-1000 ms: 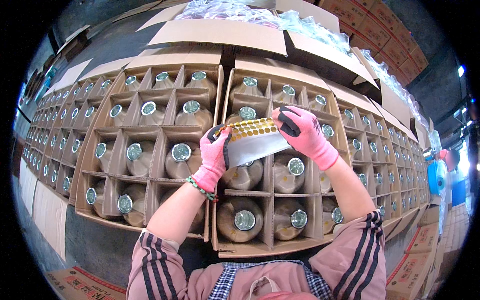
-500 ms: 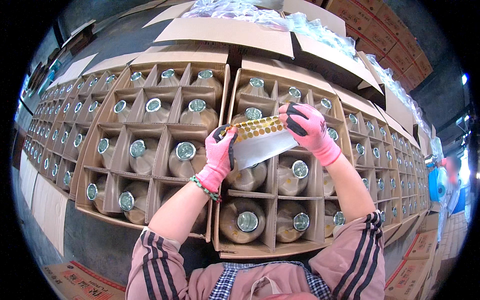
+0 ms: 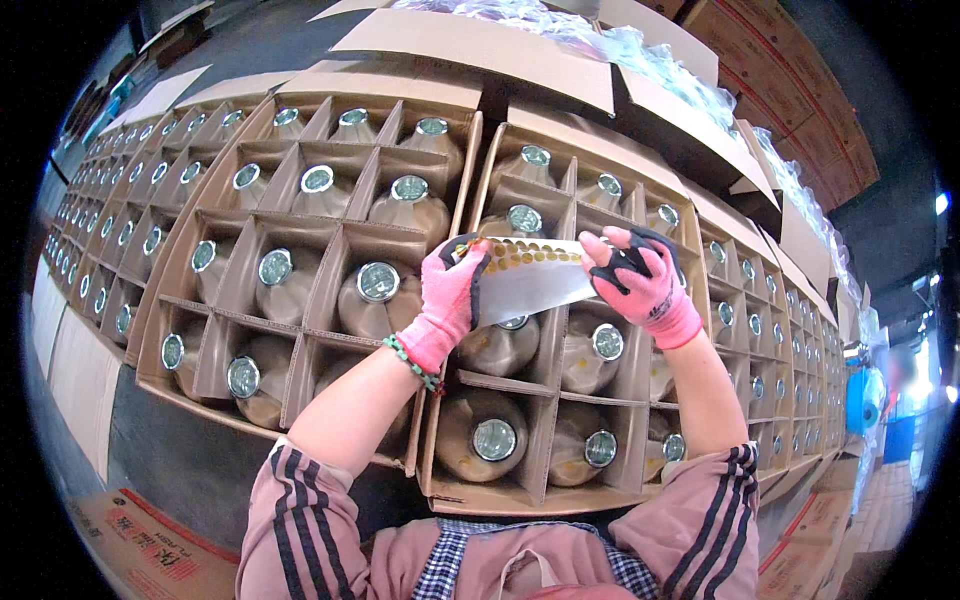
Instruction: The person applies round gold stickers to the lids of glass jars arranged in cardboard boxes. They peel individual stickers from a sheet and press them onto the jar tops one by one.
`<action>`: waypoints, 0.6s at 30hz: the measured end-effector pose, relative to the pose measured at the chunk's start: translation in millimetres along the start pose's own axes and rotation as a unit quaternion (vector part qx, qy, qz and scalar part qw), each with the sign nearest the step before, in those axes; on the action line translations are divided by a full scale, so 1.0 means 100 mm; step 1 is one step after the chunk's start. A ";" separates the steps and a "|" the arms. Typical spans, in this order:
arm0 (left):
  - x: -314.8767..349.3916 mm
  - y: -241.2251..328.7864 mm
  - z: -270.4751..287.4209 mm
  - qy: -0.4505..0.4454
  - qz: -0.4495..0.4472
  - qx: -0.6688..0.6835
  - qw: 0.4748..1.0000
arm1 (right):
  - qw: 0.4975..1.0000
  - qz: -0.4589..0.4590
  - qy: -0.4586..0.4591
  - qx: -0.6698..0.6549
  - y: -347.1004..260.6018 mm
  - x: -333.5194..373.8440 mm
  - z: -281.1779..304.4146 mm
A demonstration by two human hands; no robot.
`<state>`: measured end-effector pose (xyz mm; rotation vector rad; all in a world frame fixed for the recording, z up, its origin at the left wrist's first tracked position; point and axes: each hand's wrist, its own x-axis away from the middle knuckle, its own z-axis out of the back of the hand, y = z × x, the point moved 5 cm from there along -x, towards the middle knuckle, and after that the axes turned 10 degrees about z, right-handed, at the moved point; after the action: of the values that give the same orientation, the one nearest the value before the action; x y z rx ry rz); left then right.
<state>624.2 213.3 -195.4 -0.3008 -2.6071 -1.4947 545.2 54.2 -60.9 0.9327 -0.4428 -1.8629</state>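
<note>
My left hand [image 3: 449, 297], in a pink glove, grips the left end of a white sticker sheet [image 3: 528, 280] that carries rows of small round gold stickers along its top. The sheet is held above an open cardboard box [image 3: 500, 497] whose divider cells hold several brown bottles with metal caps [image 3: 494, 439]. In a pink and black glove, my right hand [image 3: 637, 279] pinches the sheet's right end, fingertips on the gold stickers. A green bead bracelet sits on my left wrist.
A second divided box of capped bottles [image 3: 378, 283] stands just to the left. Long rows of the same open boxes [image 3: 110, 200] run off left and right. Flat cartons [image 3: 140, 545] lie at lower left, plastic-wrapped stock [image 3: 640, 50] at the back.
Both hands and the sticker sheet have shifted slightly up and right over the box. My right fingers have curled onto the sheet's upper right corner.
</note>
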 end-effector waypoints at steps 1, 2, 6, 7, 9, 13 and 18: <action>-0.01 -0.02 -0.01 -0.010 0.010 0.037 0.999 | 1.000 0.013 -0.010 0.017 0.00 0.03 -0.02; 0.00 -0.02 -0.02 -0.012 0.011 0.031 0.999 | 0.999 0.025 -0.020 0.033 -0.01 0.04 -0.04; 0.02 0.00 -0.01 -0.018 0.015 0.019 1.000 | 0.998 -0.047 -0.037 -0.007 0.15 -0.10 -0.11; 0.00 -0.01 0.04 -0.013 0.016 0.017 1.000 | 0.987 -0.142 -0.009 -0.078 0.32 -0.20 -0.08; -0.01 -0.02 0.02 -0.006 0.010 0.004 1.000 | 0.926 -0.293 0.126 -0.203 0.75 -0.24 -0.17; -0.01 -0.02 -0.03 -0.034 0.018 0.018 0.999 | 0.683 -0.506 0.024 -0.526 1.26 0.01 -1.37; -0.01 -0.02 -0.02 -0.013 0.004 -0.051 0.999 | 0.755 -0.436 -0.270 -0.408 1.19 0.18 -2.48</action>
<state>624.8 210.6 -196.6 -0.3440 -2.5512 -1.6341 801.7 6.3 -150.1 -0.1038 0.6103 -2.7930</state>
